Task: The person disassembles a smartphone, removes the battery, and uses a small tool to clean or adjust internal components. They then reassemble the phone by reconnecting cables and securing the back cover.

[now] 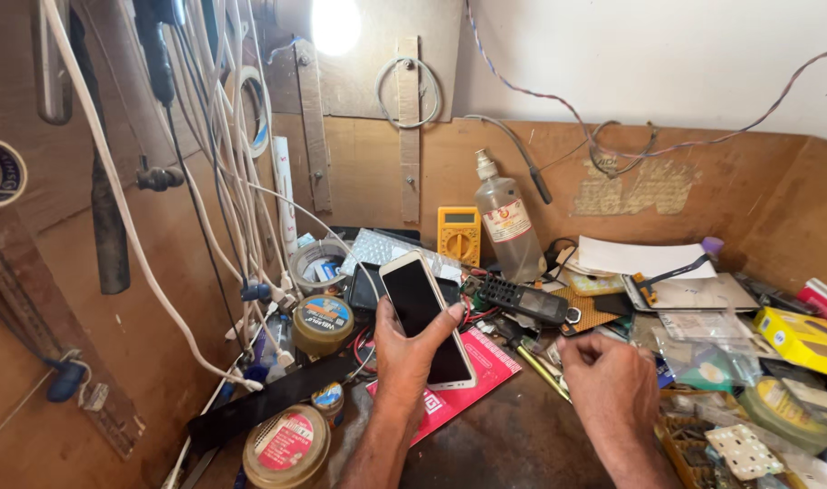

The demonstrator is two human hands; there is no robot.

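My left hand [404,358] grips a white smartphone [425,312] with a dark screen, held tilted above the bench, thumb on its right edge. My right hand [608,380] hovers to the right with fingers curled loosely, holding nothing I can see. It is close to a thin yellow-green tool [542,371] lying on the bench. A red booklet [472,380] lies under the phone. An old black keypad phone [522,299] sits just behind.
A yellow multimeter [458,233] and a clear bottle [508,222] stand at the back. Round tins [321,321] [286,444] sit at the left under hanging white cables [223,163]. Papers, a yellow box [803,340] and small parts crowd the right side.
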